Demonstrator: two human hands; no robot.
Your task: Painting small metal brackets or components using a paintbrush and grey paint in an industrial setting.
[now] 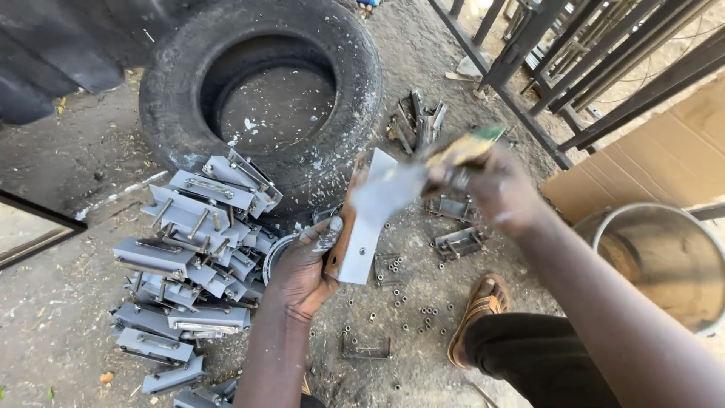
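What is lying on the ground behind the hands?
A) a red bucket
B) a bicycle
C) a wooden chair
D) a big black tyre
D: a big black tyre lies flat on the dirt beyond the left hand and right hand, beside a pile of grey-painted metal parts.

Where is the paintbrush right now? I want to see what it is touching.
In the head view the paintbrush is right of centre, gripped in the right hand, its bristles on the metal bracket held by the left hand, before the tyre.
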